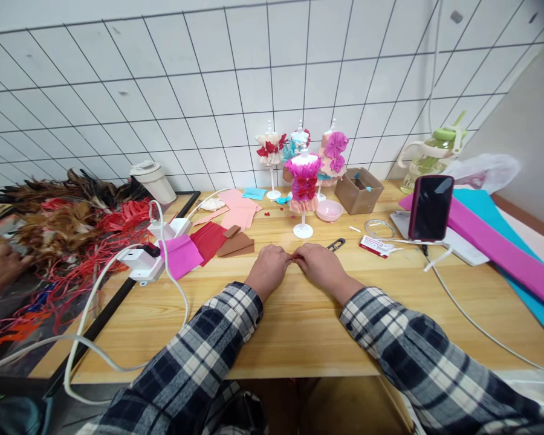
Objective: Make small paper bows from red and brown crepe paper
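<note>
My left hand (pixel 271 269) and my right hand (pixel 320 264) meet fingertip to fingertip over the wooden table. Both are closed in a pinch. A small reddish bit shows between them, mostly hidden by the fingers, and its kind cannot be made out. Just beyond stands a mini dress form (pixel 304 186) in magenta, red and peach crepe paper, upright on a white base. A small black-handled cutter (pixel 336 244) lies past my right hand. Left of my left hand are brown paper (pixel 236 244), red paper (pixel 208 240) and magenta paper (pixel 181 257).
Several more dressed forms (pixel 271 148) stand behind, near a pink bowl (pixel 329 211) and a cardboard box (pixel 359 191). A phone (pixel 430 208) stands at right beside rolled paper (pixel 503 254). White cables and a power adapter (pixel 140 264) lie left; another person's hand (pixel 2 269) is by the feathers (pixel 58 232).
</note>
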Demonstrator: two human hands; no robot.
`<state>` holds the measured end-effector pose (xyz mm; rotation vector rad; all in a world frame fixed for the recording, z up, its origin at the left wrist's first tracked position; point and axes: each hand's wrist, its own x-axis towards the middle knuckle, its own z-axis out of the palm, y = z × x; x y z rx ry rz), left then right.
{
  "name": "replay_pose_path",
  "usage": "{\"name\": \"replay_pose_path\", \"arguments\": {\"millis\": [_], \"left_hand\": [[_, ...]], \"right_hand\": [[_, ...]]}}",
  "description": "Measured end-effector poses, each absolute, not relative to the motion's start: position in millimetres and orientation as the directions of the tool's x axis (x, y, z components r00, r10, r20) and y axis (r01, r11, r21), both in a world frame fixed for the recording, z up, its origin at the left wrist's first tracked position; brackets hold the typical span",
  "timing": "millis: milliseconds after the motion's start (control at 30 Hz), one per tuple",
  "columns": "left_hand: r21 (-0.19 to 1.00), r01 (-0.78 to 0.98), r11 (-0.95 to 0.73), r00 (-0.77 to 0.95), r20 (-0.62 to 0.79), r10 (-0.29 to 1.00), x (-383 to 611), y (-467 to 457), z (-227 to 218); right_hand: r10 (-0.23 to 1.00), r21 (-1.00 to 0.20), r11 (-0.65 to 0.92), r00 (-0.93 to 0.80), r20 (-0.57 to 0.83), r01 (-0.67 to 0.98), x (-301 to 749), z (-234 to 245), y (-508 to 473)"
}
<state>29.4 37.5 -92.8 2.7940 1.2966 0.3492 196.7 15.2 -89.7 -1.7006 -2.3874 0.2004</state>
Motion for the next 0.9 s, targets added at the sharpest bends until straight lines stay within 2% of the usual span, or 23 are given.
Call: {"name": "replay_pose_path", "arguments": {"millis": [167,367,600,700,900], "left_hand": [[0.147,0.729,-0.668,0.628,0.245,0.739,29.6,36.8,-92.2],[0.12,0.716,-0.688,0.659,0.21,0.722,28.8,35.4,-87.7],[0.152,0.728,-0.669,0.639,0.204,0.742,30.1,36.5,-86.6],[0.166,0.743,-0.649,0.623,0.184,0.76,31.9,37.2,-87.8],[0.112,0.755,-0.647,0.622,0.193,0.759,31.0,33.7,-87.0]], "right_hand": [[0.946,-0.212,0.324,-0.314,0.083,0.922,197.0,-90.8,15.8],[0.945,-0.202,0.323,-0.305,0.116,0.925,195.8,-85.8,11.8],[0.951,-0.186,0.309,-0.303,0.061,0.933,195.5,-86.2,11.5],[0.956,-0.193,0.293,-0.285,0.066,0.937,195.4,-88.3,12.5],[0.961,-0.254,0.276,-0.272,0.053,0.927,197.7,-88.5,13.0]]}}
